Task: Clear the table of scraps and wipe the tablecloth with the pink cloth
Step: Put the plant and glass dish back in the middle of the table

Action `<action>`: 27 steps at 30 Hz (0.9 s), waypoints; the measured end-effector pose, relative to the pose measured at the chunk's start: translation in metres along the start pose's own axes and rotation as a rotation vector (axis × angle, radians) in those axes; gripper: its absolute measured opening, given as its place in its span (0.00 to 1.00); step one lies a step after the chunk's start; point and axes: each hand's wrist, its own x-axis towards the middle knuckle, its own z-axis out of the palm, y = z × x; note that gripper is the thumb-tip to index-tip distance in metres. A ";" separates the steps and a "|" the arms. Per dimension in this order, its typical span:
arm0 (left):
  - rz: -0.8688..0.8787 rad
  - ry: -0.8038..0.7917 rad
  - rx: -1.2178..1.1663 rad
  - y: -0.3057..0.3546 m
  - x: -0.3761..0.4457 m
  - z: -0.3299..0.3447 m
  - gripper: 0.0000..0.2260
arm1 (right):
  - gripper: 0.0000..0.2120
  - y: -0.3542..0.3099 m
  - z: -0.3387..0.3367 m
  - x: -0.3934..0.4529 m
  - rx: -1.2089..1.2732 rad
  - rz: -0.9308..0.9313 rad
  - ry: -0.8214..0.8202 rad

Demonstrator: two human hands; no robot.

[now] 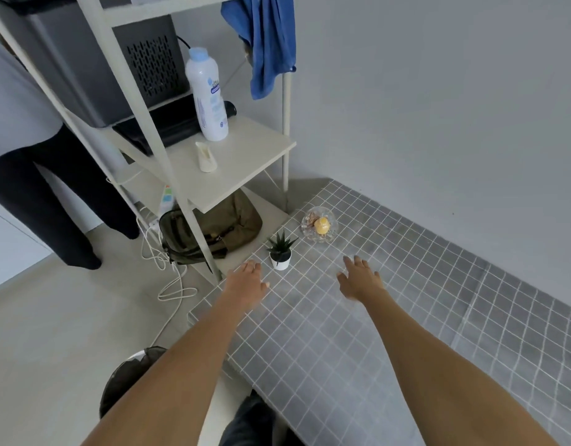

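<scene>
A grey tablecloth (pixel 358 342) with a white grid covers the table. Both my arms stretch out over it. My left hand (pixel 247 280) hovers at the table's left edge, fingers relaxed, just left of a small potted plant (pixel 280 252). My right hand (pixel 359 280) is spread open, palm down, over the cloth near the middle, holding nothing. A glass dish (pixel 320 225) with a yellow object in it stands at the far left corner. No pink cloth and no scraps show in this view.
A white shelf rack (pixel 213 169) stands left of the table with a white bottle (pixel 208 94) and a blue towel (pixel 264 43) hanging. An olive bag (pixel 213 231) and cables lie beneath. A bin (pixel 129 378) sits near left. Another person's legs (pixel 52 201) stand far left.
</scene>
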 end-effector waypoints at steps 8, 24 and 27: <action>0.036 0.013 -0.110 -0.014 0.048 0.003 0.31 | 0.34 -0.011 -0.020 0.077 0.119 0.012 0.041; 0.127 0.288 -0.599 -0.007 0.097 0.058 0.40 | 0.53 -0.035 0.026 0.151 0.507 -0.025 0.339; 0.134 0.366 -0.729 -0.003 0.100 0.061 0.39 | 0.54 -0.034 0.031 0.157 0.499 -0.054 0.408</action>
